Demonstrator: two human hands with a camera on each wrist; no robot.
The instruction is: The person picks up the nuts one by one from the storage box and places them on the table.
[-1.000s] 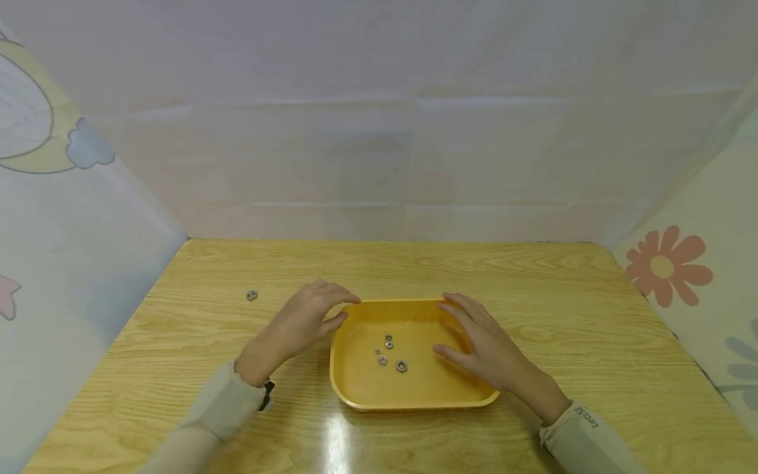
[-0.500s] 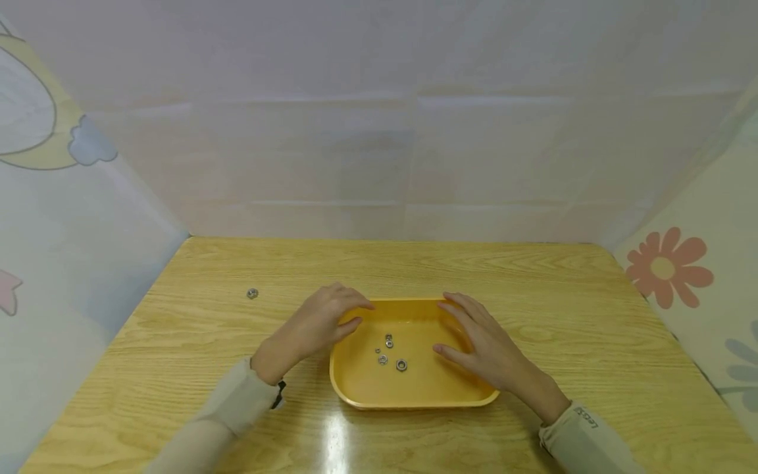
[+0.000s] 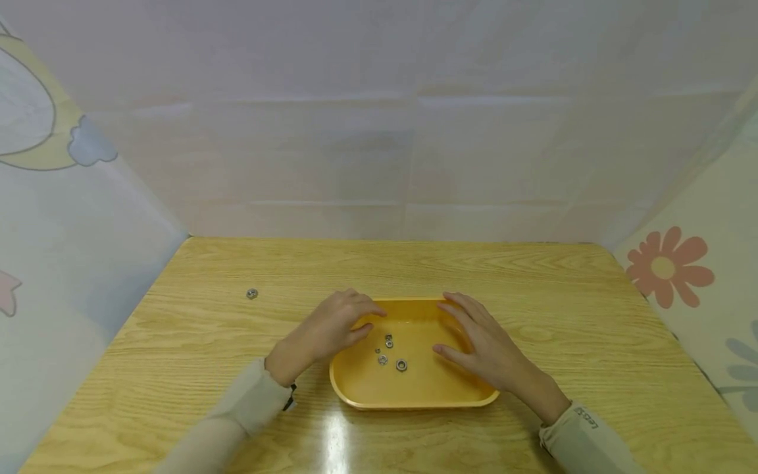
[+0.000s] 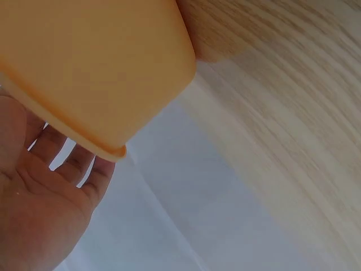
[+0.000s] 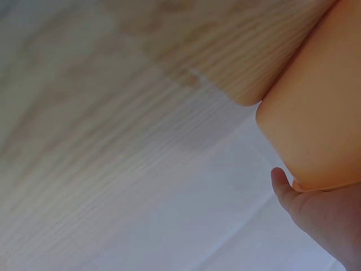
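Observation:
A yellow plastic tray [image 3: 414, 397] stands on the wooden table, and several metal nuts lie loose on its floor, the largest nut [image 3: 401, 365] among them. My left hand [image 3: 331, 328] is over the tray's left side, fingers and thumb loosely bent and apart, with nothing visible between them. On the opposite side, my right hand [image 3: 488, 345] reaches over the right rim, fingers spread and thumb inside. In the left wrist view the tray's outer wall [image 4: 101, 62] rises beside that palm; the right wrist view has one fingertip [image 5: 277, 178] past the tray's corner.
One more nut [image 3: 252, 293] lies alone on the table [image 3: 207, 342], left of the tray. A pale sheet [image 3: 379, 158] hangs as a wall behind the table's far edge. Printed side sheets, one with a red flower [image 3: 663, 266], flank it.
My left hand has moved rightward and slightly nearer, from the tray's left rim further over its inside. My right hand, the tray and the nuts look unmoved.

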